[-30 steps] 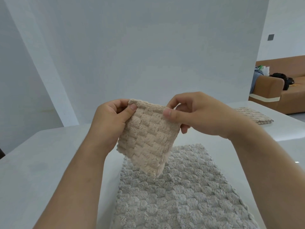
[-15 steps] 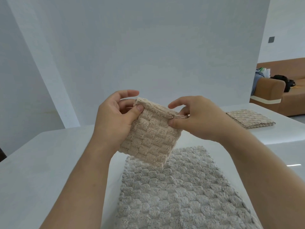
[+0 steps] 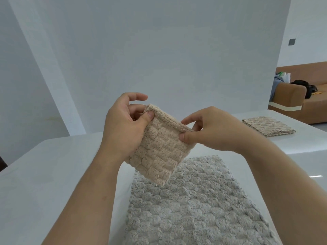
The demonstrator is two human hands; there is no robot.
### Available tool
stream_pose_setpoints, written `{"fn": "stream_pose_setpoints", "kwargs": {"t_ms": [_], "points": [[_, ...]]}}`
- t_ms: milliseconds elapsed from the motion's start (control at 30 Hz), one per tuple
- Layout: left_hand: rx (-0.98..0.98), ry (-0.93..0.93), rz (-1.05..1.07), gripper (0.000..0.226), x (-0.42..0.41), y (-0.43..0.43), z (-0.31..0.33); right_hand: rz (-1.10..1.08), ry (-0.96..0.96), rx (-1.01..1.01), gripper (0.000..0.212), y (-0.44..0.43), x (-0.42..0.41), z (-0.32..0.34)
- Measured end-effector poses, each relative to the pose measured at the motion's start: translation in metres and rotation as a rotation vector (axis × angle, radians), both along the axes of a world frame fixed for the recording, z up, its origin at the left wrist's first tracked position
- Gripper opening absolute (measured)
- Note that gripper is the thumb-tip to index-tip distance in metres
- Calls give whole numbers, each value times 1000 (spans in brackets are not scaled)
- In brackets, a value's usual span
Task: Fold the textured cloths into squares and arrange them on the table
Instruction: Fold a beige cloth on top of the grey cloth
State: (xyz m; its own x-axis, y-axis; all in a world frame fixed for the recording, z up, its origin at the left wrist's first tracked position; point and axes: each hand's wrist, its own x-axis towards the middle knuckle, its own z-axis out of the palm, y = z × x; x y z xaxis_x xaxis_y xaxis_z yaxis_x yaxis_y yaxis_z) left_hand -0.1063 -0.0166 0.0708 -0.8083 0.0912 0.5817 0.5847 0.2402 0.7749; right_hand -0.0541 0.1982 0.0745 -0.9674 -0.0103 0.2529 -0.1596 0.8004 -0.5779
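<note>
Right now my left hand [image 3: 123, 128] and right hand [image 3: 210, 131] pinch the beige cloth's [image 3: 159, 149] top corners above the tabletop [image 3: 53, 174]; loosening either might unfold it.

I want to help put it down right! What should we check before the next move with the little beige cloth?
1. Left hand pinches the beige cloth at a top corner: ok.
2. Right hand pinches the other top corner: ok.
3. Hidden layers line up: cannot tell.
4. Bare table spot left of the grey cloth: ok.
5. Grey cloth folded: not ok, it lies flat.
6. Folded cloth at far right lies neatly: ok.
</note>
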Motion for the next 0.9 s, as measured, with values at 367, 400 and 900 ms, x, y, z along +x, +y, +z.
{"fn": "stream_pose_setpoints", "kwargs": {"t_ms": [367, 400, 900], "points": [[-244, 27, -77, 40, 16, 20, -7, 32, 138, 168, 44, 0, 3, 0], [-252, 25, -83, 40, 17, 22, -7, 49, 160, 110, 34, -1, 3, 0], [-417, -190, -108, 51, 5, 14, -18, -117, 276, -57, 11, 19, -6, -2]]}}
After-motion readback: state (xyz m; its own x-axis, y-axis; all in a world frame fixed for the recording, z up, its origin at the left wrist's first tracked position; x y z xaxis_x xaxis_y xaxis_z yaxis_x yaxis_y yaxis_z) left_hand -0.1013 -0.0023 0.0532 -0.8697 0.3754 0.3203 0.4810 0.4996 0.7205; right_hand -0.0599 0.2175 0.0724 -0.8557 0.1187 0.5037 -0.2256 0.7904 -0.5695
